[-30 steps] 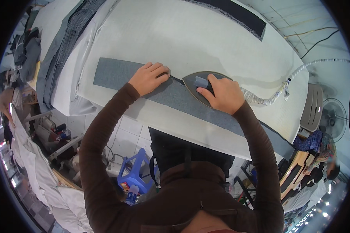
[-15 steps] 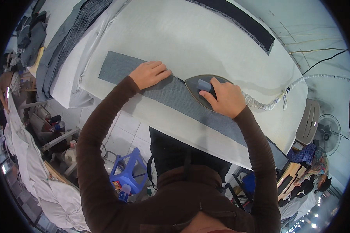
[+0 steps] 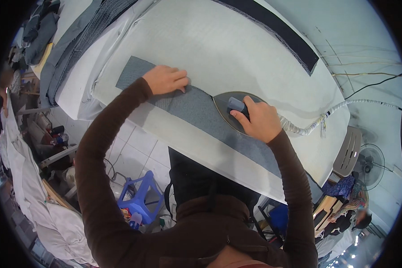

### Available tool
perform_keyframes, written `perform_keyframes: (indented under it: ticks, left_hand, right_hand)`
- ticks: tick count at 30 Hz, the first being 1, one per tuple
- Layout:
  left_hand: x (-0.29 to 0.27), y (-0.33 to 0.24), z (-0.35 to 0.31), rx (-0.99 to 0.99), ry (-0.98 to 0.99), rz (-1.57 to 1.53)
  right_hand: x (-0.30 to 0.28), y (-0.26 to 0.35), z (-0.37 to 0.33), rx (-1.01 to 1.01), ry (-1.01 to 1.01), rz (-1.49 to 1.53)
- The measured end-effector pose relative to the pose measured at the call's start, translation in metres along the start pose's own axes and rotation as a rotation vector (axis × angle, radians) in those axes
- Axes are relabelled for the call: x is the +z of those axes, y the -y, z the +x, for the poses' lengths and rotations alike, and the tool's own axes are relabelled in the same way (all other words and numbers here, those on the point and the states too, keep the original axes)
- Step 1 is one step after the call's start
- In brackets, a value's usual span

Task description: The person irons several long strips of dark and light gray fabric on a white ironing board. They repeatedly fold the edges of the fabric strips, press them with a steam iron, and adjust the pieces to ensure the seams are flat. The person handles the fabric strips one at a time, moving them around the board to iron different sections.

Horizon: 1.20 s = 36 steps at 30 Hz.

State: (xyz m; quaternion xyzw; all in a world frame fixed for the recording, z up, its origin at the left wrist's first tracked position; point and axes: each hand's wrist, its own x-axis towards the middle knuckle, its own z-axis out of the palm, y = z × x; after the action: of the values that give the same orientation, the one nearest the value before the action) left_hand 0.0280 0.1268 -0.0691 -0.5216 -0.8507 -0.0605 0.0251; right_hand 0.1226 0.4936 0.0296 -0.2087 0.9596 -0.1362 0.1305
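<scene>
A long blue-grey denim strip [image 3: 201, 109] lies slantwise across the white padded ironing table [image 3: 187, 40]. My left hand [image 3: 166, 80] is over the strip's left part, its fingers closed at the far edge. Part of the grip is hidden under the hand. My right hand [image 3: 262, 120] is wrapped round the dark handle of an iron [image 3: 225, 111]. The iron's soleplate rests on the strip, its tip pointing left toward my left hand at the far edge. A white wrapped hose [image 3: 299, 129] runs from behind the iron to the right.
A dark fabric strip [image 3: 290, 42] lies along the table's far edge. Layered grey fabric [image 3: 69, 58] hangs at the left. Below stands a blue plastic stool [image 3: 143, 194]. On the right are a grey chair back [image 3: 347, 152] and a fan [image 3: 370, 166] by the wall.
My left hand has slid a little left along the denim strip, and its fingers have curled more. The iron stays at nearly the same place on the strip. The whole view has shifted slightly.
</scene>
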Motion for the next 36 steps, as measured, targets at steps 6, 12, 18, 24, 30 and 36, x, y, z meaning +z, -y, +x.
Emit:
perform_keyframes:
  ticks: [6,12,18,24,30,36]
  left_hand:
    - [-0.052,0.05,-0.032,-0.422,0.356,-0.177]
    - [-0.073,0.098,-0.079,-0.767,0.383,-0.095]
    - [-0.019,0.019,-0.045,-0.802,-0.277,0.086]
    - [-0.012,-0.023,-0.006,-0.515,-0.234,-0.184]
    - [-0.011,-0.012,-0.007,-0.318,-0.2,-0.387]
    - [0.002,-0.02,0.001,-0.227,-0.258,-0.436]
  right_hand:
    - [0.002,-0.005,-0.001,-0.004,-0.01,0.01]
    - [0.003,-0.002,0.002,-0.008,-0.011,0.017]
    - [0.003,-0.001,0.003,0.012,-0.008,0.041]
    - [0.002,0.004,0.012,0.003,-0.007,0.045]
    - [0.003,0.005,0.012,-0.012,-0.018,0.048]
    - [0.003,0.006,0.012,0.008,0.011,0.047]
